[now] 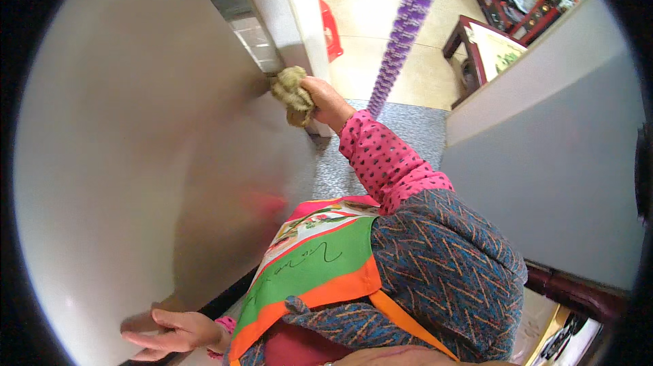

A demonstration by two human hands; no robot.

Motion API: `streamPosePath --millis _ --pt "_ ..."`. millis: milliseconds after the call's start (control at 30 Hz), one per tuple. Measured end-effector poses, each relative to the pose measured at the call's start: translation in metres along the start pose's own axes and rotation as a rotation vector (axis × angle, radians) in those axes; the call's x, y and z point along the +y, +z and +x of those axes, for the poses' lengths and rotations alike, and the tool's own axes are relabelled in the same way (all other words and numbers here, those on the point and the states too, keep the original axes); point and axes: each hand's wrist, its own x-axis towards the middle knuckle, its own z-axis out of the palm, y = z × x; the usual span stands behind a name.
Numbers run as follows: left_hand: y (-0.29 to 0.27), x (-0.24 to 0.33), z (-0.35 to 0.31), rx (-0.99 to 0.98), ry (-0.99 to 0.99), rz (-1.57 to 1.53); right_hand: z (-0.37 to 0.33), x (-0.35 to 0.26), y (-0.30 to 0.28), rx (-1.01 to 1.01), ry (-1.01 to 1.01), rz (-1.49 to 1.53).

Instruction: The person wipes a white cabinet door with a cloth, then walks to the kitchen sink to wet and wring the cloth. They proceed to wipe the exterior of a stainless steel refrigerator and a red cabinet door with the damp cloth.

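Note:
My right hand (330, 103) is closed round a crumpled yellowish-green cloth (294, 96). The cloth is by the far edge of a large, shiny metallic panel (129, 128), close to a white door frame (305, 19); whether it touches the panel is hard to tell. At the lower left, my left hand (175, 334) is open with its fingers spread, beside the panel's near part. No object shows in it. I wear an apron (313, 264) in green, orange and white over a dark patterned garment, with pink spotted sleeves.
A purple and white patterned strip (405, 32) hangs in the doorway above a grey mat (415, 136). Beyond are a red plastic stool (330, 29) and a dark wooden table (473, 50). To my right stands a grey-and-white wall (558, 155).

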Motion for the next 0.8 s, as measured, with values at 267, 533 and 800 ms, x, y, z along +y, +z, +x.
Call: streamPosePath --millis 267,533,800 --pt "0.0 -0.009 -0.066 -0.415 0.146 -1.014 -0.152 -0.012 0.01 0.005 -0.096 -0.41" --pt "0.077 0.105 -0.146 -1.353 -0.581 -1.919 -0.231 -0.022 0.078 -0.133 -0.149 -1.108" --pt "0.018 0.185 -0.139 -1.948 -0.747 -2.216 -0.351 -0.065 0.096 -0.013 -0.626 -1.474"
